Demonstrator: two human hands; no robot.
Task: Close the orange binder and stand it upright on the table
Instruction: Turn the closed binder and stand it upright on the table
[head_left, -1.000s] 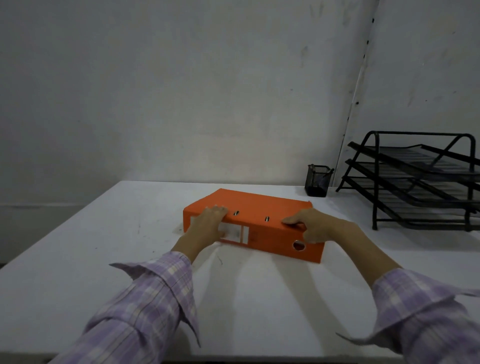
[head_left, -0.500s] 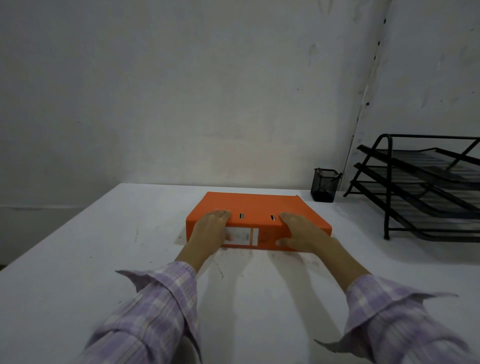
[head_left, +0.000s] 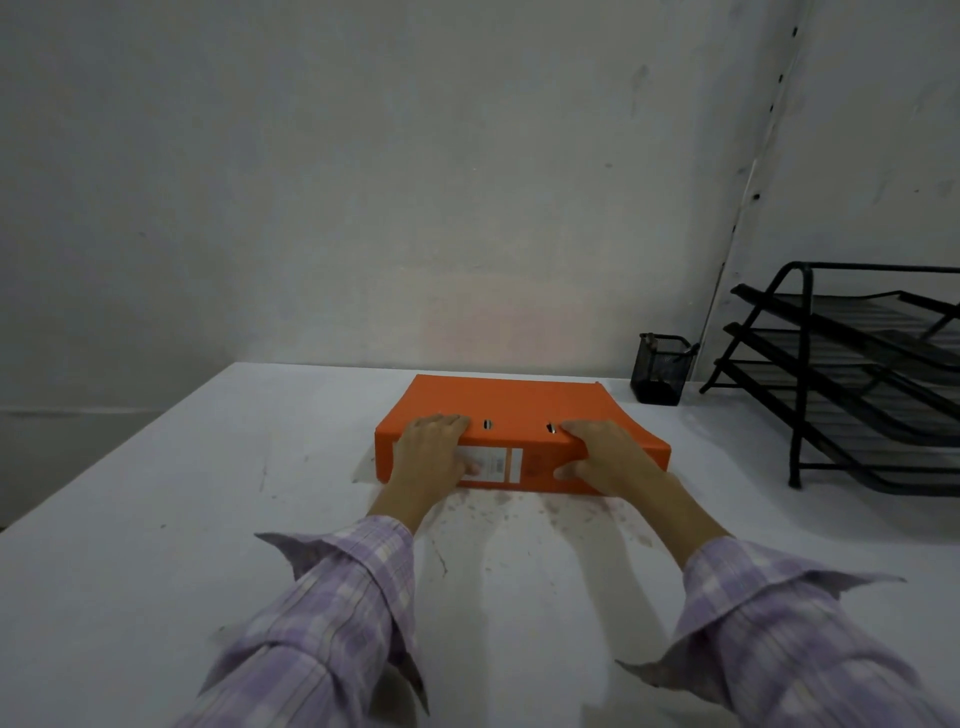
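The orange binder (head_left: 511, 402) lies flat and closed on the white table (head_left: 208, 519), its spine with a white label facing me. My left hand (head_left: 431, 457) grips the left part of the spine, fingers over the top cover and thumb on the label. My right hand (head_left: 605, 457) grips the right part of the spine the same way, thumb low on the spine face. Both sleeves are lilac plaid.
A black mesh pen cup (head_left: 660, 369) stands behind the binder to the right, near the wall. A black tiered letter tray (head_left: 852, 384) fills the right side of the table. Stains mark the table in front of the binder.
The binder has turned from a slanted position so that its spine now faces me squarely. Both hands stayed on the spine, and my right thumb has come down onto the spine face.
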